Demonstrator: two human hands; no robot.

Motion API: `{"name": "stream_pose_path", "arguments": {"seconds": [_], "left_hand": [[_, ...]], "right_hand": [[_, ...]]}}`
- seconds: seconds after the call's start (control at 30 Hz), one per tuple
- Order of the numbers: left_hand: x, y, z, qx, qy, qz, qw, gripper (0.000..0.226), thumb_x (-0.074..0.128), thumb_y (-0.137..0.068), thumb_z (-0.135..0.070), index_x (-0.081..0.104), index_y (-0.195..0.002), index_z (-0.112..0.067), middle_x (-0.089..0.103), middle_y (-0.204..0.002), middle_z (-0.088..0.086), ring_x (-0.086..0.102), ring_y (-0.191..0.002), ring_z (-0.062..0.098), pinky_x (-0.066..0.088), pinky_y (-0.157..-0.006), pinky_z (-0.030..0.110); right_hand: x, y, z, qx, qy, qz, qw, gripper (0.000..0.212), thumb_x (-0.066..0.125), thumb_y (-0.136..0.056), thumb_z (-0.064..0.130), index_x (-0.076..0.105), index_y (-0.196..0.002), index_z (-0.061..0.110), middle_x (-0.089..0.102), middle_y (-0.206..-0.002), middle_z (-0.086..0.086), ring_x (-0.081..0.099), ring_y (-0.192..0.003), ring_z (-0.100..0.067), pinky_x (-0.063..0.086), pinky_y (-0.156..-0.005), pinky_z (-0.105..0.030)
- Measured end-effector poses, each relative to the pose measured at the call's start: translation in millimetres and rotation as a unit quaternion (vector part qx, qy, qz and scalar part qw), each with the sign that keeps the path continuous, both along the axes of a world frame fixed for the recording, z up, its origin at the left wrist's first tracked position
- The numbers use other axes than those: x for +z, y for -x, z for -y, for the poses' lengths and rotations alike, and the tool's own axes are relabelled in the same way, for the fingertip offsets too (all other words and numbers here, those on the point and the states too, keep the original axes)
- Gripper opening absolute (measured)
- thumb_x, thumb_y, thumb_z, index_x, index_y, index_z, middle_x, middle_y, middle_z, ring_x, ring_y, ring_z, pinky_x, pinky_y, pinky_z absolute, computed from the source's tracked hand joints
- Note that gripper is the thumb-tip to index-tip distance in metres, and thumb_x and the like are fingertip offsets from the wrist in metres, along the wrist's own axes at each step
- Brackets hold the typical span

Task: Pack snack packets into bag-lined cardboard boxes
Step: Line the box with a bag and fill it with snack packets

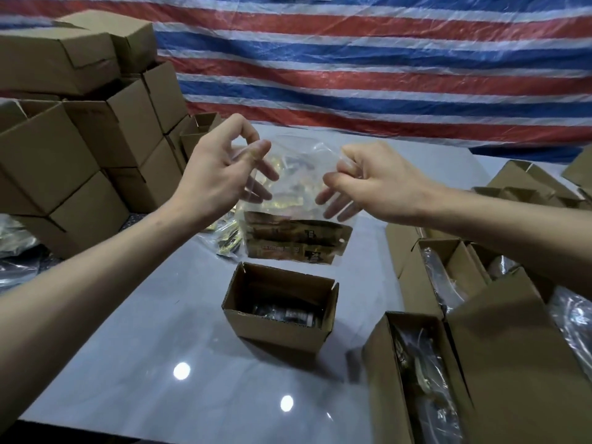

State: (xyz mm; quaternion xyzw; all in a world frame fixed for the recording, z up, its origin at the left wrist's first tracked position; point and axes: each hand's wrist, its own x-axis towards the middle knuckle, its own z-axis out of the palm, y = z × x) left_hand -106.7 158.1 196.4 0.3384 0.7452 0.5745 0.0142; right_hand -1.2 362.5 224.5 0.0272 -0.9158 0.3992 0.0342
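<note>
Snack packets [288,241], brown ones, sit at the bottom of a clear plastic bag [301,174] that's held up in the air right over an open cardboard box [272,331] on the bench [144,347]. The left hand [217,177] pinches the bag's top left edge between thumb and forefinger, and its other fingers [264,174] are spread loose behind the plastic. The right hand [368,184] does the same on the top right edge, with its spare fingers fanned out below. Something dark and shiny lies low in the box, can't tell what exactly. More loose packets [227,238] lie on the bench behind the bag. Closed boxes [80,129] are stacked on the left, and open filled boxes [480,363] are on the right.
</note>
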Motion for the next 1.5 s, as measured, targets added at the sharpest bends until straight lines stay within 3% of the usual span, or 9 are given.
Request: {"name": "stream_pose_path", "arguments": {"seconds": [0.23,0.37,0.53,0.63,0.83,0.93,1.07,1.3,1.5], "left_hand": [[-15.6,-5.7,2.0,-0.019,0.047,0.041,0.998,0.019,0.052,-0.104,-0.023,0.046,-0.100,-0.006,0.074,-0.077,0.009,0.071,-0.058,0.034,0.061,-0.051,0.043],[-43.6,-8.5,5.5,-0.028,0.067,0.067,0.995,0.018,0.051,-0.104,-0.023,0.045,-0.094,-0.009,0.073,-0.075,0.010,0.069,-0.056,0.034,0.058,-0.050,0.042],[-79.4,-2.5,11.5,-0.044,0.118,0.071,0.989,0.014,0.052,-0.102,-0.025,0.049,-0.095,-0.013,0.074,-0.079,0.011,0.073,-0.070,0.026,0.060,-0.069,0.043],[-93.5,-0.5,16.1,-0.088,0.193,0.003,0.977,0.019,0.051,-0.101,-0.026,0.062,-0.096,-0.011,0.074,-0.085,0.003,0.070,-0.081,0.011,0.053,-0.078,0.026],[-109.3,-0.4,25.6,-0.140,0.345,-0.053,0.926,0.025,0.054,-0.103,-0.017,0.064,-0.080,-0.012,0.057,-0.069,-0.004,0.048,-0.064,0.005,0.038,-0.061,0.022],[-118.6,0.3,27.4,-0.157,0.384,0.026,0.909,0.022,0.054,-0.102,-0.016,0.066,-0.086,-0.006,0.063,-0.073,0.000,0.052,-0.065,0.010,0.045,-0.065,0.032],[-129.3,-3.4,19.9,-0.142,0.411,0.090,0.896,0.020,0.054,-0.099,-0.008,0.064,-0.082,-0.011,0.064,-0.064,-0.008,0.053,-0.048,-0.002,0.039,-0.049,0.015],[-140.3,-14.1,-16.2,-0.110,0.586,-0.068,0.800,0.006,0.052,-0.094,-0.020,0.059,-0.094,-0.019,0.065,-0.099,0.010,0.062,-0.091,0.028,0.040,-0.067,0.030],[-168.7,-12.6,-39.1,-0.050,0.634,-0.037,0.771,0.027,0.056,-0.097,-0.028,0.056,-0.120,-0.014,0.062,-0.125,0.009,0.061,-0.115,0.029,0.042,-0.083,0.035]], "right_hand": [[-21.4,-10.7,8.3,-0.031,0.050,0.073,0.996,0.020,0.047,-0.104,0.007,0.052,-0.099,-0.012,0.075,-0.091,-0.014,0.076,-0.076,-0.028,0.063,-0.068,-0.046],[-41.0,-13.5,9.6,-0.025,0.038,0.109,0.993,0.020,0.052,-0.102,0.010,0.053,-0.083,0.004,0.075,-0.091,-0.017,0.076,-0.076,-0.026,0.063,-0.071,-0.046],[-70.5,-9.3,9.4,0.000,-0.143,0.119,0.983,0.033,0.064,-0.095,0.017,0.043,-0.070,0.020,0.071,-0.081,-0.004,0.070,-0.074,-0.018,0.052,-0.061,-0.023],[-84.0,-9.7,10.2,0.012,-0.222,0.124,0.967,0.033,0.065,-0.086,0.008,0.040,-0.070,0.021,0.060,-0.076,-0.003,0.059,-0.079,-0.025,0.047,-0.066,-0.033],[-117.1,-18.6,24.5,0.061,-0.260,0.198,0.943,0.035,0.070,-0.085,0.014,0.038,-0.072,0.022,0.052,-0.077,0.003,0.051,-0.080,-0.022,0.043,-0.063,-0.033],[-130.0,-20.4,33.6,0.083,-0.212,0.223,0.948,0.031,0.077,-0.085,0.027,0.047,-0.084,0.022,0.055,-0.078,0.007,0.051,-0.079,-0.018,0.033,-0.055,-0.026],[-141.7,-16.4,41.2,0.021,-0.165,0.201,0.965,0.022,0.060,-0.094,0.024,0.050,-0.111,0.014,0.066,-0.097,-0.004,0.061,-0.091,-0.024,0.045,-0.071,-0.031],[-160.7,-8.5,34.7,0.018,-0.340,0.118,0.933,0.030,0.052,-0.087,0.004,0.042,-0.114,0.014,0.061,-0.111,-0.012,0.060,-0.097,-0.037,0.036,-0.066,-0.037],[-181.3,-4.1,49.9,-0.066,-0.374,0.064,0.923,0.034,0.059,-0.079,0.003,0.053,-0.111,0.012,0.048,-0.114,-0.009,0.047,-0.108,-0.030,0.032,-0.080,-0.033]]}}
